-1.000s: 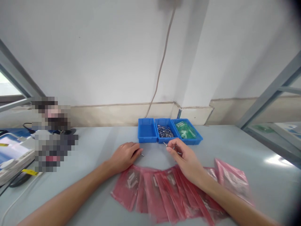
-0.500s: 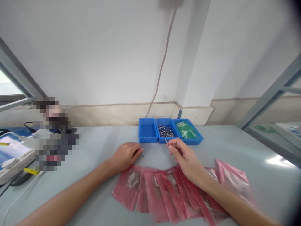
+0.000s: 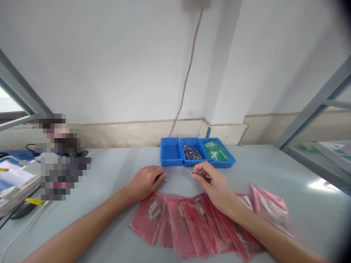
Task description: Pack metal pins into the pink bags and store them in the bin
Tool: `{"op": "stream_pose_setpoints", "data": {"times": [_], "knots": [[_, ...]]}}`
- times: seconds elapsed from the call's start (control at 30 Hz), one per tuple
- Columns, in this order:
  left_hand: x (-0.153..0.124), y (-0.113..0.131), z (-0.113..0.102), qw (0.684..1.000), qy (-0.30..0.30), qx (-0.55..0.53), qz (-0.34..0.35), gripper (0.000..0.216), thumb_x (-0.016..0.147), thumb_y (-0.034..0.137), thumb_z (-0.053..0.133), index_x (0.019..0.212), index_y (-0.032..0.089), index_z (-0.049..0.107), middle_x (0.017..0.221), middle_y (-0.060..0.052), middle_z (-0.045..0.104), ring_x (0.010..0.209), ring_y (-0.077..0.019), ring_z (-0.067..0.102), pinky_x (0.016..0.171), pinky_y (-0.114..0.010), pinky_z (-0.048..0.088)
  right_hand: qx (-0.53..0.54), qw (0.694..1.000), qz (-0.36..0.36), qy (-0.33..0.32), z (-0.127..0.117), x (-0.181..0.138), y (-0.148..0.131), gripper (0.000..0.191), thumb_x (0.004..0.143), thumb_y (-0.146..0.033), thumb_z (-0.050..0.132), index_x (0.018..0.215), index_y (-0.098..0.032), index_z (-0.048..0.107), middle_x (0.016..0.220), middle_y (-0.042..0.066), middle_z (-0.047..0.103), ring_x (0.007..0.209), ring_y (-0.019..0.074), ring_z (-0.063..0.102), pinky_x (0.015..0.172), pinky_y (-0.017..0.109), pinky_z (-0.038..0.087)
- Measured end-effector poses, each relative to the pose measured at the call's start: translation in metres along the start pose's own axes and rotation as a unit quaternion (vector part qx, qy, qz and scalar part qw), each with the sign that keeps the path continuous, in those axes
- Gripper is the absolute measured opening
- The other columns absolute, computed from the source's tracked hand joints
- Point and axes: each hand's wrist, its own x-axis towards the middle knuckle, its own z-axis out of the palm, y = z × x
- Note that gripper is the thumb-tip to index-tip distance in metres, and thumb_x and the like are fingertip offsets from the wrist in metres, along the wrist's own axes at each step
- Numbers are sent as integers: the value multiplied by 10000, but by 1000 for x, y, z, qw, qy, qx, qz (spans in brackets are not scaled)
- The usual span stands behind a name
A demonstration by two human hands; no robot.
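Note:
My left hand (image 3: pixel 148 180) rests on the table with its fingers closed on a small metal pin (image 3: pixel 166 180), whose tip sticks out past the thumb. In a pinch, my right hand (image 3: pixel 210 179) holds another thin metal pin (image 3: pixel 189 172) that points left, just in front of the bins. Similar metal pins (image 3: pixel 192 152) lie heaped in the middle blue bin (image 3: pixel 195 163). Below my hands a fanned row of pink plastic bags (image 3: pixel 181 233) overlaps; some contain small pale pieces. My right forearm covers part of the row.
Left of the pins stands a blue bin (image 3: pixel 171 151) with nothing seen inside. The right blue bin (image 3: pixel 231 162) holds green bags (image 3: pixel 218 150). Power strips and cables (image 3: pixel 26 190) lie at the left, by a blurred-out person (image 3: pixel 64 157). Metal frames flank the table (image 3: pixel 109 164).
My right hand has lowered slightly, and its pin has turned to point more to the left. My left hand has stayed in place. The whole view has shifted a little.

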Motion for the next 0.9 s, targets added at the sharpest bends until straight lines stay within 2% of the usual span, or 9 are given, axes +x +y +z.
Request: {"op": "stream_pose_setpoints", "data": {"times": [0.07,0.23,0.47,0.63,0.8,0.9], "knots": [[0,0,0,1000,-2,0,0,366,1147,389,387,912,215,606,908,-46,706,841,-215,652,761,-329,466,14,1000,11,-3,-1,1,1,187,1061,-413,554,989,-262,636,914,10,631,821,207,563,743,329,449],[0,-1,0,1000,-8,3,0,354,1147,378,391,915,213,602,918,-46,708,846,-218,653,762,-336,464,87,994,70,-21,-2,3,-1,330,1054,-535,535,965,-241,653,804,-14,580,646,158,495,593,293,406],[1,-1,0,1000,-2,-9,0,366,1145,381,390,901,213,605,903,-47,700,825,-218,643,753,-341,464,171,979,112,-9,-1,5,-1,436,1003,-648,588,939,-220,646,750,-22,579,610,137,508,567,270,423],[1,-1,0,1000,-7,-6,1,348,1143,371,392,910,216,599,907,-43,698,841,-226,646,763,-343,461,197,972,128,32,-2,7,3,419,945,-639,696,940,-224,643,766,-27,590,585,121,481,559,267,402],[1,0,-1,1000,-11,-4,-4,335,1142,360,399,911,217,595,916,-42,701,844,-222,647,763,-334,455,245,956,151,59,-4,10,6,434,935,-621,728,834,-220,600,722,-38,530,581,119,432,532,262,355],[1,0,-1,1000,-9,-3,0,339,1144,358,392,913,215,596,919,-44,702,849,-224,647,768,-338,453,252,953,156,65,-6,10,7,408,945,-599,729,843,-221,617,729,-37,528,589,121,423,532,261,348]]}}
